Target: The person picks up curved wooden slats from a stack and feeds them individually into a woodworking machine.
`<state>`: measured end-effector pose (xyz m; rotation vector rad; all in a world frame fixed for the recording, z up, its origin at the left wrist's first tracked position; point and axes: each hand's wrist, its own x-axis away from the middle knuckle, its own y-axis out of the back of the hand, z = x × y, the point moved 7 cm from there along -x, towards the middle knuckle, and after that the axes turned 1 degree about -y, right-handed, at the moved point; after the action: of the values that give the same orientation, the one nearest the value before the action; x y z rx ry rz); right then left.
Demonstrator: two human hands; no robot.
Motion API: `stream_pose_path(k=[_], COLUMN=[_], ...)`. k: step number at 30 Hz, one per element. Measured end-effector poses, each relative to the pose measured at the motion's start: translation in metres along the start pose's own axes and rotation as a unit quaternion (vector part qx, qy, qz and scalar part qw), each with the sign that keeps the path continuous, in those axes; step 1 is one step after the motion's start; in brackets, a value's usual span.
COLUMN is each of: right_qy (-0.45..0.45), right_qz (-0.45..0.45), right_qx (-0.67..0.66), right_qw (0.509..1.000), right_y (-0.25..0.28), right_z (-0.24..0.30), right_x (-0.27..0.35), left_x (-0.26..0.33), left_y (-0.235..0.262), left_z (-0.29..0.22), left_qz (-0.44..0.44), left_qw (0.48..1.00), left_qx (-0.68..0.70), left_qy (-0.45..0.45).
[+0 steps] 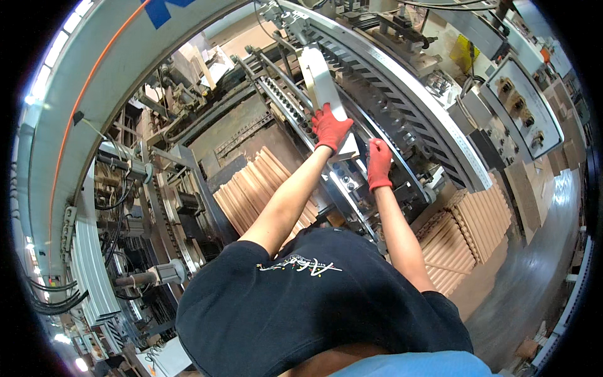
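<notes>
My left hand (331,127), in a red glove, reaches forward over the machine. Its fingers are spread and lie against the near end of a long pale cover plate (323,78). To its right, my right hand (379,166), in the same kind of red glove, is closed with the fingers curled. Whatever it grips, if anything, is hidden. That hand is above the machine's dark rail, close to a metal block with round fittings (344,178). A row of dark round knobs (289,108) runs along the bar beside my left hand.
Stacked wooden strips (257,185) lie in the machine bed under my left forearm. More strips (474,220) are piled at the right. A curved metal beam (408,81) arches beyond my hands. A control panel (524,107) stands at the far right, and a large frame (100,88) rises at the left.
</notes>
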<state>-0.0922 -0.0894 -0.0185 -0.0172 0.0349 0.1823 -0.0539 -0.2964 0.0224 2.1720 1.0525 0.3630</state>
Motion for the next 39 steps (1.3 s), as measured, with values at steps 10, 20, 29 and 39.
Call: stream_pose_path(k=[10,20,29,39], right_qy=[0.03,-0.031,0.103,0.051], right_qz=[0.156,0.121,-0.044,0.034], right_qx=[0.173,0.21,0.557,0.578], right_qw=[0.972,0.97,0.823,0.814], right_y=[-0.053,0.017,0.086,0.095], right_z=[-0.017,0.016,0.068,0.039], right_x=[-0.034,0.034,0.124,0.123], left_x=[0.0,0.004,0.048,0.11], left_y=[0.017,0.011,0.034,0.106], left_z=[0.001,0.014,0.01,0.062], left_qz=[-0.071,-0.058,-0.057,-0.083], left_qw=[0.993,0.997,0.997,0.993], left_qx=[0.058,0.012,0.033,0.062], left_qy=[-0.078,-0.055,-0.035,-0.048])
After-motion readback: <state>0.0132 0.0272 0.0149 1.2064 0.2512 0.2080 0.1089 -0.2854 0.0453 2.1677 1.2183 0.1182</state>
